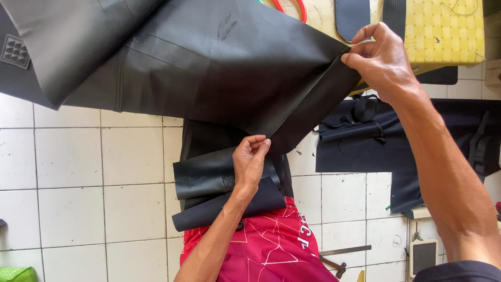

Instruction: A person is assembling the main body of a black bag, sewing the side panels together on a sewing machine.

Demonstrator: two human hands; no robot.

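Left hand: my fingers pinch the black sheet at 6 o'clock.
Right hand: fingers grip its corner at 2 o'clock.
Yellow pad: 1 o'clock.

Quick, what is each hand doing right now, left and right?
Left hand: closed in a pinch grip on the lower edge of the black fabric sheet.
Right hand: closed, pinching the same sheet's upper edge.

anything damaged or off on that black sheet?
One thing: a pale scuff mark on the black sheet near its top middle. No tear visible. Left hand and right hand pinch the same folded edge.
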